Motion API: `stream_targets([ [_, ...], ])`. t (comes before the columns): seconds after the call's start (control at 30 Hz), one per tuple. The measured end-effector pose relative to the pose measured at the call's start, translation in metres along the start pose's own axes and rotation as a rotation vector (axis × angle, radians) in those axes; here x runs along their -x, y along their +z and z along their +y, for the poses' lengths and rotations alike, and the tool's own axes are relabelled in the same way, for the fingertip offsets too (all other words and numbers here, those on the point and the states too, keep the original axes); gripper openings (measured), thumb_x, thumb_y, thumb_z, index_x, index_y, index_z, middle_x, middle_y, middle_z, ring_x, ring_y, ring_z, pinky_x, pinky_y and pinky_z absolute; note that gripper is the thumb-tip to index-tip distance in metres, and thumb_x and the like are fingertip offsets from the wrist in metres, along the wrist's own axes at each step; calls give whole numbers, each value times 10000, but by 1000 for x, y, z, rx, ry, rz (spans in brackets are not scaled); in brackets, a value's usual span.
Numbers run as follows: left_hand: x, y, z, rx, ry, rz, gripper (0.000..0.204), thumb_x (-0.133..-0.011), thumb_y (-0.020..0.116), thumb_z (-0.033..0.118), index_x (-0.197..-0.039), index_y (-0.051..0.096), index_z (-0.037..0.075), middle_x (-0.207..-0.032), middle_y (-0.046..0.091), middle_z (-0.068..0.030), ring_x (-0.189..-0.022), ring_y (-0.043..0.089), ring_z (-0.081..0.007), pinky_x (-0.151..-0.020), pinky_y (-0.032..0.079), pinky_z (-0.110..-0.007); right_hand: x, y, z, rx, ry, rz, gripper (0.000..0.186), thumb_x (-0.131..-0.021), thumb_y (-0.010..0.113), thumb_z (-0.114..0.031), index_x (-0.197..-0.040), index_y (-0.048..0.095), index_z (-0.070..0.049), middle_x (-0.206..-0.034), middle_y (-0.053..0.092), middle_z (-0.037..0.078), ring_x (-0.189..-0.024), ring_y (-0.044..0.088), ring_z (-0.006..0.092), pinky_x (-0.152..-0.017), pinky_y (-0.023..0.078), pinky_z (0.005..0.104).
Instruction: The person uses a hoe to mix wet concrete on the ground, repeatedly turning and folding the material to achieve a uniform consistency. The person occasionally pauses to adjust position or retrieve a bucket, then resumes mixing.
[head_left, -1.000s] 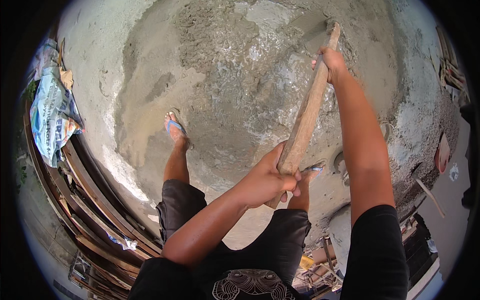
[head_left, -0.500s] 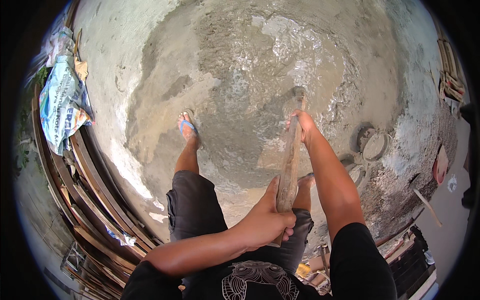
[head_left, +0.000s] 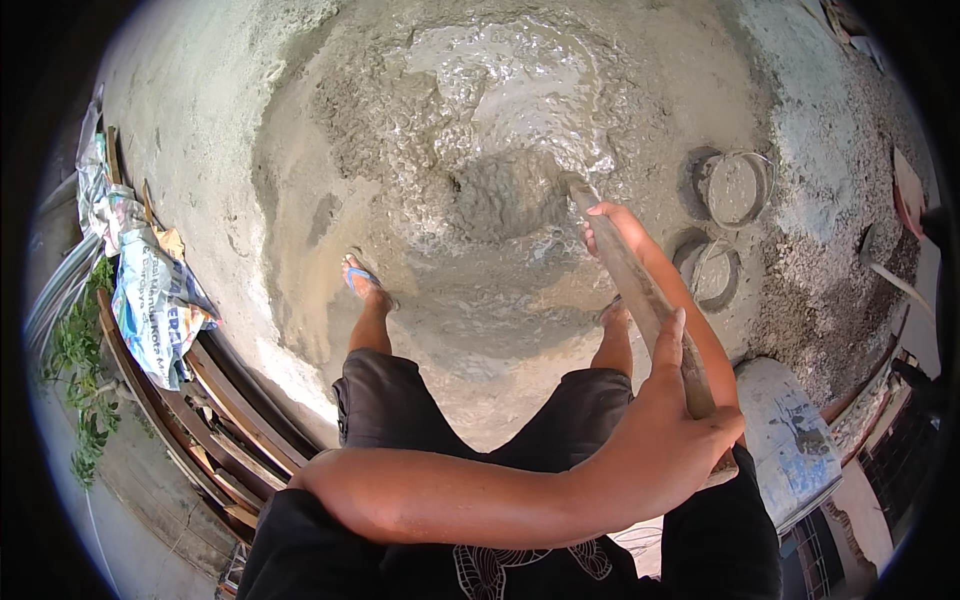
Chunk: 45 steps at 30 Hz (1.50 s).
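Note:
Both my hands grip a thick, long wooden tool handle [head_left: 645,295], which slants from lower right up into wet grey cement mix [head_left: 510,85]. My left hand [head_left: 680,425] is wrapped round the butt end, its forearm crossing in front of my body. Farther up the shaft, my right hand [head_left: 618,232] is closed near the tool's head. A raised lump of mix [head_left: 508,195] lies beside the far end of the handle; the head itself is coated or buried, so its kind cannot be made out.
Two mix-filled buckets [head_left: 738,188] [head_left: 713,275] stand at right, near a gravel heap [head_left: 815,300]. A worn pale-blue-and-grey container [head_left: 790,435] is at lower right. Wooden planks [head_left: 225,400] and a printed sack [head_left: 160,305] line the left. My sandalled foot [head_left: 362,276] stands in the mix.
The handle has swung so its butt end moved right, with my left hand on it. The far end shifted slightly left, and a lump of mix now rises beside it.

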<state>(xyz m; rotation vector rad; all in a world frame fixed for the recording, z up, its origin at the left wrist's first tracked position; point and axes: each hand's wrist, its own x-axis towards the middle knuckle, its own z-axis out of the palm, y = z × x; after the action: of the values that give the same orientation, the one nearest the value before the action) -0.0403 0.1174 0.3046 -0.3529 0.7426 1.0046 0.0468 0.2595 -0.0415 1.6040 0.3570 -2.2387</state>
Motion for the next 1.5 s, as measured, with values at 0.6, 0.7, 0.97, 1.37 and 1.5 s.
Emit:
stream_targets([
  [0.6, -92, 61, -45, -946, -503, -427, 1050, -795, 634, 96, -1536, -108, 55, -1082, 534, -100, -808, 568, -161, -701, 515, -293, 251, -265, 63, -441, -588, 841, 341, -859, 533, -153, -1111, 433, 53, -728, 541, 152, -562, 552, 281, -523, 487, 411],
  [0.7, -137, -54, -37, -1725, -182, -247, 784, -742, 629, 99, -1444, 295, -3, -1039, 644, -250, -983, 651, -377, -861, 488, -481, 167, -247, 73, -525, -716, 985, 263, -850, 573, -79, -1054, 466, 49, -749, 536, 113, -574, 555, 236, -502, 476, 388],
  [0.97, -223, -319, -130, -2120, -184, 780, 423, -763, 682, 92, -1161, 551, 156, -1063, 661, -89, -1096, 592, -301, -908, 437, -472, 35, -135, 138, -635, -1050, 959, 477, -793, 607, 94, -1230, 431, 17, -1093, 542, 151, -929, 579, 226, -802, 502, 366],
  [1.37, 168, -350, -78, -1778, 62, 644, 248, -688, 696, 125, -921, 612, 100, -783, 666, -171, -765, 659, -376, -681, 532, -454, 71, 90, 197, -672, -241, -77, 137, -819, 669, -86, -942, 610, -74, -929, 627, 60, -1005, 614, 255, -945, 473, 443],
  [1.5, 249, -393, -109, -1729, -79, 933, 204, -680, 690, 116, -870, 619, 93, -764, 670, -162, -755, 665, -375, -666, 538, -447, 1, 188, 247, -604, -129, -162, 114, -814, 659, -81, -904, 596, -48, -928, 617, 94, -986, 621, 272, -893, 501, 440],
])
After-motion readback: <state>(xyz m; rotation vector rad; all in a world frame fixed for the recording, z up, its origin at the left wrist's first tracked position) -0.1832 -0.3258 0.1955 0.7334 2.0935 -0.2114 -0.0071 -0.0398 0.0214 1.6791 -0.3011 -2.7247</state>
